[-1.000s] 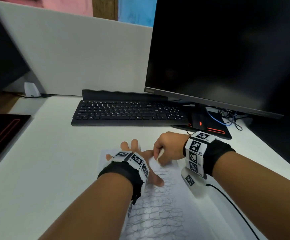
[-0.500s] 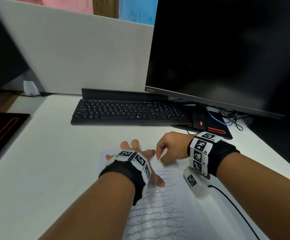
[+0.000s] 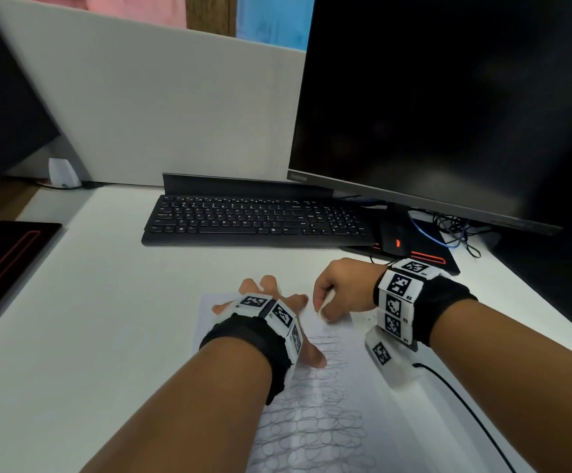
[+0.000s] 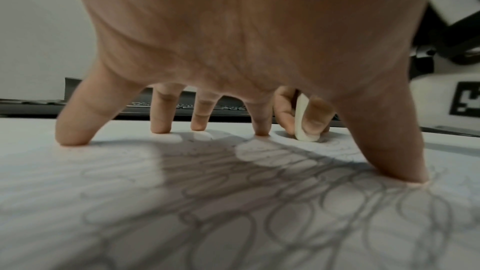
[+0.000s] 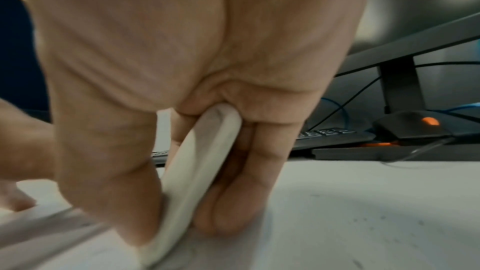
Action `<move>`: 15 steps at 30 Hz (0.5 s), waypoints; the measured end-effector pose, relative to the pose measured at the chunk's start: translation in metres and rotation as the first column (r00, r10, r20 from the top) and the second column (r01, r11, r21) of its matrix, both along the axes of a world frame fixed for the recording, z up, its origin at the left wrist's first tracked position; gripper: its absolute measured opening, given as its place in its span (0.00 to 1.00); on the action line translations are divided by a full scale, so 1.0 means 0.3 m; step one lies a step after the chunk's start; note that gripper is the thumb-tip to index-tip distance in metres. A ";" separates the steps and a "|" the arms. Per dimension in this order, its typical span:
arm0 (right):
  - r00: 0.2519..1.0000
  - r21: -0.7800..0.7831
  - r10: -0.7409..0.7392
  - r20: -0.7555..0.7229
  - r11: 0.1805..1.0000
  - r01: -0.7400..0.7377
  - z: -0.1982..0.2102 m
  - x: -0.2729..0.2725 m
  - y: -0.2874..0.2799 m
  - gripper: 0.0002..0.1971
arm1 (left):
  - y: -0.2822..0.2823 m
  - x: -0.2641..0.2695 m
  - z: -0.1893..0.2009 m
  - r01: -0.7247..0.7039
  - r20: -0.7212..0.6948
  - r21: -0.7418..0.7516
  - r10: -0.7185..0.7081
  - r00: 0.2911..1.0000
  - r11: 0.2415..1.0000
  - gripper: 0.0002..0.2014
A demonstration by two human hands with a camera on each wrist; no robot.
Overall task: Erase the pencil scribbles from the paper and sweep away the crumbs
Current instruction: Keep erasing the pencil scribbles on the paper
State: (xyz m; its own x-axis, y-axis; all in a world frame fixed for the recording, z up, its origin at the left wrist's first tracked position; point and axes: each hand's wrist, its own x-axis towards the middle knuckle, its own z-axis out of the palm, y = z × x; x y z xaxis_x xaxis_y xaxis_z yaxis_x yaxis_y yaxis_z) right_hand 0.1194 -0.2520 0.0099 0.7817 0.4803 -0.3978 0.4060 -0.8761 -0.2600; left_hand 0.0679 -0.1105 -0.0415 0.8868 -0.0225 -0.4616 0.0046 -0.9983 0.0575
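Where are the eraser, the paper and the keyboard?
eraser (image 5: 202,171), right wrist view, middle of its white edge
paper (image 3: 329,421), head view, scribbled part
keyboard (image 3: 243,216), head view, middle keys

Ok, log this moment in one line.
left hand: fingertips pin paper | right hand: grip on eraser, tip on paper | scribbles: mostly remaining | crumbs: not swept

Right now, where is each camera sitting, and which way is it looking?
Head view: worn on the head, looking forward and down at the white paper sheet, the black keyboard and both forearms.
Left wrist view: under the left hand, looking along its spread fingertips, which press the paper.
Right wrist view: under the right hand, looking at the white eraser it pinches.
Shared: both wrist views show the eraser; all show the keyboard.
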 end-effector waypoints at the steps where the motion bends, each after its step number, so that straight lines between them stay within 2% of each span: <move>1: 1.000 -0.009 0.006 -0.005 1.000 -0.006 -0.002 -0.001 0.000 0.05 | 0.002 0.000 0.002 0.001 -0.002 -0.001 -0.001 1.000 1.000 0.54; 4: 1.000 0.011 -0.014 -0.010 1.000 0.014 -0.002 -0.001 -0.008 0.04 | 0.004 -0.003 -0.005 0.018 0.012 -0.003 -0.018 1.000 1.000 0.53; 8: 0.998 0.036 -0.063 0.005 0.997 0.063 0.001 0.004 -0.018 0.05 | -0.007 -0.010 -0.007 0.080 0.098 -0.009 -0.079 0.992 0.997 0.46; 13: 0.996 0.023 -0.082 0.017 0.996 0.081 -0.003 -0.003 -0.020 0.06 | -0.019 0.019 -0.016 0.097 0.047 0.006 -0.097 0.994 0.995 0.47; 15: 0.998 -0.002 -0.057 -0.023 0.998 0.057 -0.010 -0.018 -0.020 0.06 | -0.026 0.027 -0.014 0.103 0.044 0.018 -0.104 0.994 0.994 0.47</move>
